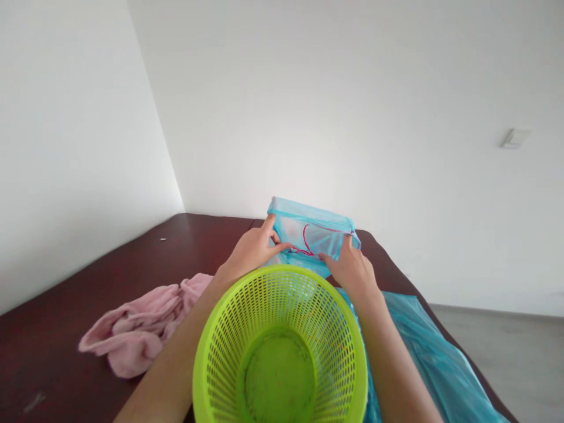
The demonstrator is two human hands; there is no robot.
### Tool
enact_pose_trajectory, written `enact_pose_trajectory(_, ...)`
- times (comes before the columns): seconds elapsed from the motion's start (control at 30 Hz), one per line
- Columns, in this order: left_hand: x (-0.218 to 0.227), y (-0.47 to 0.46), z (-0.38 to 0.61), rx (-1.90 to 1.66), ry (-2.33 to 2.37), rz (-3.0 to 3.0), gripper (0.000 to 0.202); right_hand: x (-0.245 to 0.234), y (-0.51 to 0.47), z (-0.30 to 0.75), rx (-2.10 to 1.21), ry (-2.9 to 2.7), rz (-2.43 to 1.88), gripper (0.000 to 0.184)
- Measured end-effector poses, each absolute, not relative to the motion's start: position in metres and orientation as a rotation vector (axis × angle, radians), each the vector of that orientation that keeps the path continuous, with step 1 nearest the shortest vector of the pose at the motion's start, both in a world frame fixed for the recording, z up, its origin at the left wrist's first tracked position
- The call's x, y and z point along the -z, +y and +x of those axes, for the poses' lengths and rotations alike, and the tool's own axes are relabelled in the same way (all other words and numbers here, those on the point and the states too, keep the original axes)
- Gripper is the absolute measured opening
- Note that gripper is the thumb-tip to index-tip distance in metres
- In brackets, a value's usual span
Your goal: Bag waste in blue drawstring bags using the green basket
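Note:
A thin, see-through blue plastic bag (pixel 326 238) with a red drawstring is stretched between my two hands, beyond the basket. My left hand (pixel 251 249) grips its left edge, thumb lying near the red string. On the opposite edge, my right hand (pixel 352 269) holds the plastic, its fingertips partly covered by the film. A lime-green perforated plastic basket (pixel 282 294) stands between my forearms, its open top facing me, with dark marks on its floor.
A crumpled pink cloth (pixel 138 329) lies on the dark reddish-brown table (pixel 132 258), left of the basket. More blue plastic sheeting (pixel 427 346) spreads along the right table edge. White walls rise behind, and a switch (pixel 515 138) is on the right.

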State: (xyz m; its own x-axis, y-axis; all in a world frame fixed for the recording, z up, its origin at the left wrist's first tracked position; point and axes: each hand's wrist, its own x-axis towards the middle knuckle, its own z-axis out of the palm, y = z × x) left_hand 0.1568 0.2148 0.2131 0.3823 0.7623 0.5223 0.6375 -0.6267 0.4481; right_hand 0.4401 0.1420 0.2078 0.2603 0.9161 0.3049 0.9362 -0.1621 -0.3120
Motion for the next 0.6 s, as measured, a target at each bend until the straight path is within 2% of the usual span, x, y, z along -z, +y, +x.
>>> enact_pose_trajectory(0.1,-0.212,0.215,0.156,-1.06,1.257,2.502,0.083,-0.207,0.139,0.436,0.113,-1.771,-1.931,0.059)
enact_pose_trajectory(0.17,-0.211,0.214,0.156,-1.041,1.215,2.509,0.087,-0.204,0.139,0.429,0.023,-1.833,-1.703,0.037)
enact_pose_trajectory(0.2,-0.211,0.213,0.156,-1.034,1.189,2.51,0.088,-0.202,0.141,0.425,-0.069,-1.85,-1.583,0.032)
enact_pose_trajectory(0.33,-0.21,0.211,0.156,-1.0,1.109,2.516,0.075,-0.191,0.155,0.409,-0.495,-1.819,-1.161,0.033)
enact_pose_trajectory(0.47,-0.213,0.21,0.155,-0.943,1.137,2.58,0.067,-0.187,0.17,0.409,-0.757,-1.695,-0.822,0.035)
enact_pose_trajectory(0.53,-0.215,0.21,0.156,-0.9,1.202,2.616,0.076,-0.189,0.172,0.414,-0.827,-1.58,-0.692,0.044)
enact_pose_trajectory(0.6,-0.217,0.211,0.156,-0.86,1.288,2.621,0.095,-0.193,0.17,0.42,-0.86,-1.475,-0.622,0.069)
